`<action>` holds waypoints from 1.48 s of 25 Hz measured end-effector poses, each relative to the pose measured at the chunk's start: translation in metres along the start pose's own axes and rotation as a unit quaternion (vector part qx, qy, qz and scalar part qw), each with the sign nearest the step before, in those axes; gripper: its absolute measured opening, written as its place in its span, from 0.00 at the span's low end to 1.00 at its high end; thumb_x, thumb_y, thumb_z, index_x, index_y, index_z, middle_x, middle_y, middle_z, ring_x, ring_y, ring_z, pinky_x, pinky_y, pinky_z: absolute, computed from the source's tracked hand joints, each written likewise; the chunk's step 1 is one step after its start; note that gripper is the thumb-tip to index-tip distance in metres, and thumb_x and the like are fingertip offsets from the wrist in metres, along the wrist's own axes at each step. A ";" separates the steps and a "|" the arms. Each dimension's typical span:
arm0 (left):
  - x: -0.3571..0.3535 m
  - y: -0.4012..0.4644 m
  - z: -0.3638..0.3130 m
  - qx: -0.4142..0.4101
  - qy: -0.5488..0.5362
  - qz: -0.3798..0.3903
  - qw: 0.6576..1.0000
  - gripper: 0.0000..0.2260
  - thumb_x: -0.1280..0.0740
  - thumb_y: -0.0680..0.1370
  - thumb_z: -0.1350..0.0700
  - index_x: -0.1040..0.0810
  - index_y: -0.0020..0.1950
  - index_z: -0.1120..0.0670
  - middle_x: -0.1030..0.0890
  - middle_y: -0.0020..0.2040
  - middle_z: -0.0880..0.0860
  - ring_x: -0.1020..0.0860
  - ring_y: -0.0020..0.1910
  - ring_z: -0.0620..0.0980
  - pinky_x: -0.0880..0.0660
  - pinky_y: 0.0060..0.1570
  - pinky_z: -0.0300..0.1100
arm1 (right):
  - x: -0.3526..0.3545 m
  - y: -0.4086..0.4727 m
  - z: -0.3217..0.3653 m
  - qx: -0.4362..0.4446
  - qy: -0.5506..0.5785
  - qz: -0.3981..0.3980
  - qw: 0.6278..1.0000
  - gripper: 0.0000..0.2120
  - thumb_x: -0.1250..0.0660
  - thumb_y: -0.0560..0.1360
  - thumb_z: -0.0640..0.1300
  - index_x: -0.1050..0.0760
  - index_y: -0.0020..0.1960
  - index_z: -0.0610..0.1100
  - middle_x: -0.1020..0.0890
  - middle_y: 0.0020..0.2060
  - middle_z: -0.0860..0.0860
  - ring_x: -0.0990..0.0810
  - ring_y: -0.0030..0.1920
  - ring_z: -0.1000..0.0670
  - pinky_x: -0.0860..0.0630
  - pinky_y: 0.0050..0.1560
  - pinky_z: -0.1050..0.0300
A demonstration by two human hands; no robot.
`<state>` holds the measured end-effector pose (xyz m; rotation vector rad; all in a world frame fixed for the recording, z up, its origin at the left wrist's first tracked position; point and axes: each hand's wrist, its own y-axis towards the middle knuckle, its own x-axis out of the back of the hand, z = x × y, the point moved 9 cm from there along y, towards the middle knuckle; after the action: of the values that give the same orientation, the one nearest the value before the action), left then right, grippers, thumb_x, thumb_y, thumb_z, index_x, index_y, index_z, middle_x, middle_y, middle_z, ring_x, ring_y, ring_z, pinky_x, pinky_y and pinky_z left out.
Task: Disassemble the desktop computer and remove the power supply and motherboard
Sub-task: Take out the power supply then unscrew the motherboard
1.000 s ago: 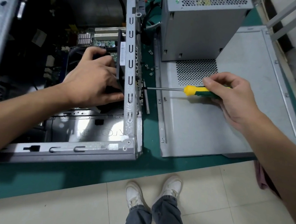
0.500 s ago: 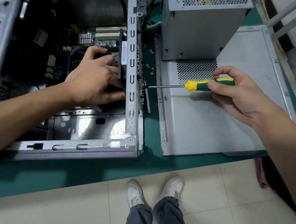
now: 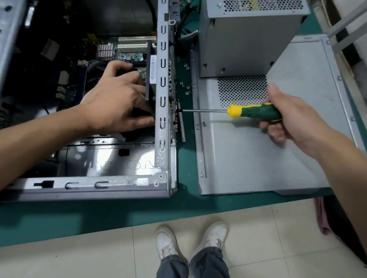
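The open computer case lies on its side on the left part of the green bench, its long axis running away from the person and its open face turned up. Deep inside it one motherboard shows, partly in shadow, with pale slots near the case's right wall. The left hand reaches down into the case, fingers curled round a black fan that sits against the inside of that right wall; how much of the fan it clasps is hidden by the hand itself.

Just outside the wall, a few small loose screws lie on the bench in the gap between case and panel. One screwdriver lies level, its long axis running left to right: the tip touches the outer face of the case wall, the yellow and green handle points right. The right hand is wrapped round that handle, thumb up.

Beneath the right hand a flat grey side panel rests on the bench, with a perforated patch near its far end. One power supply, a grey box with a honeycomb grille, stands upright on the far end of the panel, out of the case. Two white shoes stand on the tiled floor below.
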<state>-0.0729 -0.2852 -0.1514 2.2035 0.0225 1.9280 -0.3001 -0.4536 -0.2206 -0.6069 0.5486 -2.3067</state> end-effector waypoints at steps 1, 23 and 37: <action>0.000 0.000 0.001 0.000 0.001 -0.001 1.000 0.19 0.40 0.72 0.42 0.17 0.37 0.53 0.20 0.38 0.51 0.31 0.46 0.52 0.40 0.60 0.54 | 0.001 0.001 0.001 0.015 -0.027 -0.008 0.999 0.16 0.38 0.80 0.57 0.30 0.42 0.45 0.25 0.30 0.45 0.33 0.23 0.51 0.36 0.23 0.64; -0.002 -0.002 0.002 0.007 0.007 0.014 1.000 0.21 0.41 0.73 0.41 0.15 0.40 0.54 0.18 0.40 0.52 0.28 0.48 0.54 0.40 0.64 0.58 | 0.007 0.007 0.012 0.050 0.020 -0.046 0.998 0.10 0.39 0.82 0.49 0.29 0.42 0.48 0.27 0.33 0.47 0.31 0.28 0.52 0.34 0.29 0.58; -0.002 -0.001 0.000 -0.004 0.009 0.005 1.000 0.20 0.40 0.74 0.42 0.15 0.38 0.54 0.18 0.39 0.52 0.27 0.49 0.56 0.38 0.63 0.61 | -0.002 -0.003 0.007 0.050 0.176 0.049 0.982 0.09 0.37 0.78 0.34 0.28 0.47 0.48 0.24 0.42 0.49 0.23 0.38 0.51 0.24 0.39 0.59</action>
<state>-0.0732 -0.2842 -0.1532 2.1864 0.0083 1.9486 -0.2961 -0.4514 -0.2142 -0.1178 0.6058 -2.3418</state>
